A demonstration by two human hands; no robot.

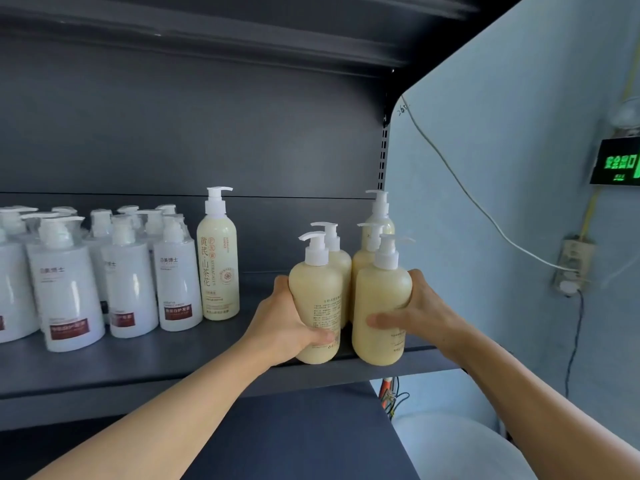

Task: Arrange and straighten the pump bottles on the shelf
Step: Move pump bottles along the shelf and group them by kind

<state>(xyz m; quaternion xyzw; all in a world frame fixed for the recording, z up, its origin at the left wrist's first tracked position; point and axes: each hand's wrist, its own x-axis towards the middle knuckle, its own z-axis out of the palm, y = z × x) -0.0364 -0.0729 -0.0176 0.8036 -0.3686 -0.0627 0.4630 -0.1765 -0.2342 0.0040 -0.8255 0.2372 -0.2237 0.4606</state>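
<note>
2 cream pump bottles are standing upright at the front edge of the dark shelf point(180, 362), near its right end. The left hand point(282, 327) is wrapping around the left front bottle point(317, 299), thumb across its label; the right hand point(420, 306) is clasping the right front bottle point(381, 306) the same way. 3 more cream bottles point(379, 216) are crowding just behind them. A taller cream bottle point(218, 258) is standing apart to the left, beside a cluster of white pump bottles point(69, 289). A pale wall point(502, 168) is running alongside on the right.
</note>
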